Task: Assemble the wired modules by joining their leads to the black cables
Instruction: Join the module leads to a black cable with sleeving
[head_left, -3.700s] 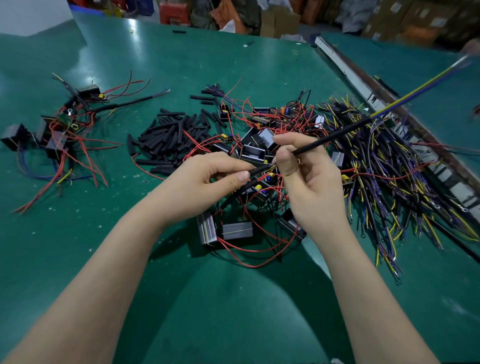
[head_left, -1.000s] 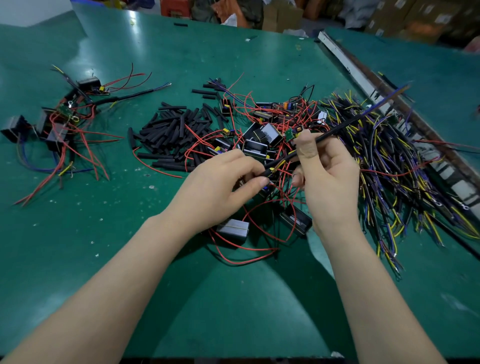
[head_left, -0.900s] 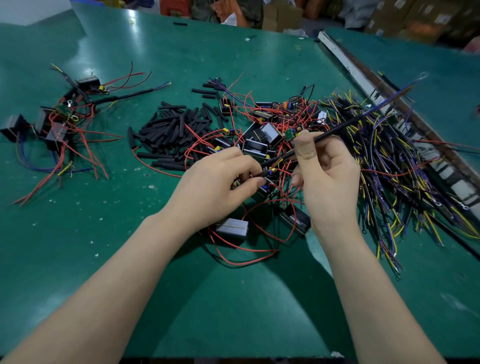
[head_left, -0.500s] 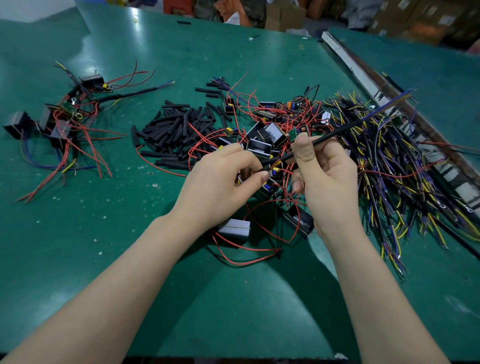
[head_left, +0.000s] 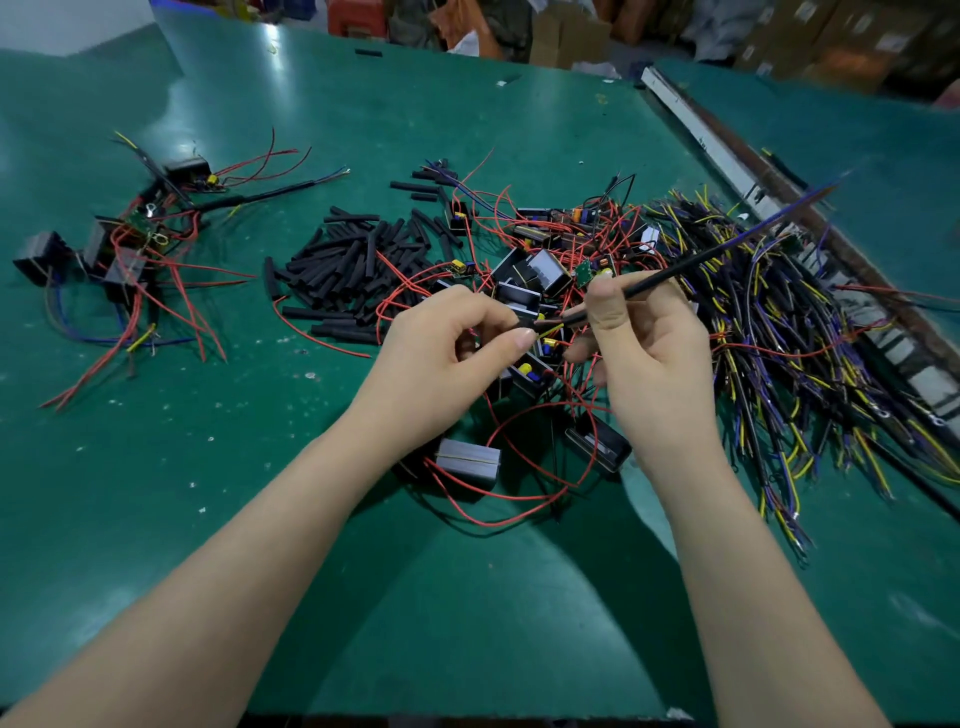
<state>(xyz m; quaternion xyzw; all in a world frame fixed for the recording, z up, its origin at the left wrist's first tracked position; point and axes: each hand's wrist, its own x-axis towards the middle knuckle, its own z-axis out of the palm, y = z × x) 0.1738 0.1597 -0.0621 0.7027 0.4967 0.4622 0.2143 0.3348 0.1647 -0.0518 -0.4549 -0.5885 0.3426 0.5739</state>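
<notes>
Left hand (head_left: 447, 348): pinches lead end. Right hand (head_left: 644, 343): grips black cable (head_left: 691, 260), now lowered, tip meeting lead; joining under way.

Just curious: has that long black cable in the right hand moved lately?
Yes. The black cable slid toward the left hand, its far tip dropping nearer the cable pile.

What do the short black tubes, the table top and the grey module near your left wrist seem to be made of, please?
Tubes: matt black, soft-looking plastic or rubber sleeving; they lie slightly bent and flattened, probably heat-shrink. Table top: smooth green mat, likely rubber or vinyl; it shows soft glare and pale scuffs. Module: dull grey, ribbed block, possibly metal laminations; the material is uncertain.
</notes>
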